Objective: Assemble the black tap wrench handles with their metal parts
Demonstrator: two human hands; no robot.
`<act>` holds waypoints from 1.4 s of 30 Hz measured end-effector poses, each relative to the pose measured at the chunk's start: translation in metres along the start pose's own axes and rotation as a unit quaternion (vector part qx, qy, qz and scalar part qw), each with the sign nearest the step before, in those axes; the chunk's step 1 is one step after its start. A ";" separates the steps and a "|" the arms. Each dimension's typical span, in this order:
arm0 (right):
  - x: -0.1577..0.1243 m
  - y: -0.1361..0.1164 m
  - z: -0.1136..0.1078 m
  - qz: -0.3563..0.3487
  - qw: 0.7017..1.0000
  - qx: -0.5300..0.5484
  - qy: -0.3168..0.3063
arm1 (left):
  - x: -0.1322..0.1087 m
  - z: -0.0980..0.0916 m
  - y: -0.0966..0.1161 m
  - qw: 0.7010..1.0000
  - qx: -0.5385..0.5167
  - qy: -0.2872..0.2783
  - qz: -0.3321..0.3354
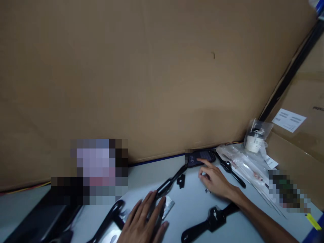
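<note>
My right hand (215,179) stretches its index finger to the screen of a black phone (192,158), which lies at the back edge of the table and shows a clock. Its thumb and other fingers curl loosely around nothing. My left hand (143,219) lies with its fingers spread over the near end of a long black slotted part (172,180), beside a small silver packet (167,207). Between the hands is a small black piece (180,181). A black handled part (215,219) lies below my right forearm, and another (231,168) lies right of the phone.
A tall cardboard wall (152,84) closes off the back of the table. Plastic bags with papers (243,162) and a bagged white cup (253,143) stand at right, near cardboard boxes (298,141). A curved black part (108,219) and a dark object (43,216) lie at left.
</note>
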State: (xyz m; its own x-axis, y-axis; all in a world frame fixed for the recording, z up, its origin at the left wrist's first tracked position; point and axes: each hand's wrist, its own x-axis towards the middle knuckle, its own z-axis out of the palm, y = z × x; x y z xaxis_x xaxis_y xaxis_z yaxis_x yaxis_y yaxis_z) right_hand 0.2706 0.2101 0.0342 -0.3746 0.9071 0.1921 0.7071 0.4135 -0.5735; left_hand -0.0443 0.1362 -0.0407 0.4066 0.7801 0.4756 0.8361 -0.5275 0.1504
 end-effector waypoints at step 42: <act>-0.047 -0.035 -0.047 -0.008 0.947 -0.100 -0.304 | 0.033 -0.044 0.039 0.984 -0.152 -0.082 0.038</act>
State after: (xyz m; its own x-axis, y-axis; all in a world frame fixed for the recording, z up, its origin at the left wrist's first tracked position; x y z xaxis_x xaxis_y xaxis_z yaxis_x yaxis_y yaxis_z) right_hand 0.2916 0.1564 0.0832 -0.6197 0.7126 -0.3291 0.7750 0.4892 -0.4001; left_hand -0.0149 0.1266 0.0187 0.5386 0.7655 0.3520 0.6622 -0.6429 0.3850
